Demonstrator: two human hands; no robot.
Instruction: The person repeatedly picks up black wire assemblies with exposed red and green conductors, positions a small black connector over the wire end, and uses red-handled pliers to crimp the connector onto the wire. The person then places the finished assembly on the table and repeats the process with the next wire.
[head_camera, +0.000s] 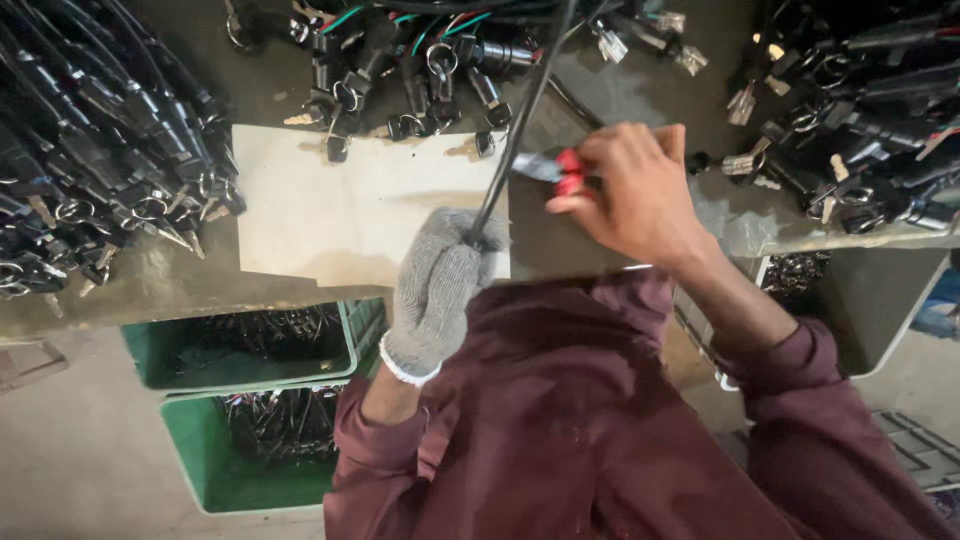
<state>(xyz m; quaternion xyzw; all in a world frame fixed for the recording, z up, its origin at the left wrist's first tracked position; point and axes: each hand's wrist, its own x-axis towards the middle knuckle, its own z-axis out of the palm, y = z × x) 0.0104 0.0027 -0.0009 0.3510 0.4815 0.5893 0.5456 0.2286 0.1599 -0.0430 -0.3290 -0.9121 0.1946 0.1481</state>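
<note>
- Black cable (522, 120) runs from the top centre of the frame down to mid-frame, where the left hand (437, 290), in a grey knit glove, is clenched around its lower end and holds it taut over the desk (160, 285).
- Right hand (630, 190), bare, sits just right of the cable at centre frame, fingers closed on a small red-handled cutter (560, 170) whose metal nose points left and touches or nearly touches the cable (I cannot tell whether the blades have bitten yet).
- A pale sheet of board (340, 215) lies flat on the desk under and left of the hands.
- The step in hand looks like trimming or stripping the cable near the gloved grip. As a judgement, the next move calls for the left hand to keep the cable steady while the right squeezes the cutter squarely, clear of the glove.
- Heaps of black switch and key assemblies (100, 170) fill the upper left, a smaller cluster (410, 80) with coloured wires lies at top centre, and another heap (860, 120) sits at the upper right.
- Two green crates (200, 470) of dark parts stand on the floor at the lower left, below the desk edge.
- Maroon sleeves cover both arms across the lower frame.
</note>
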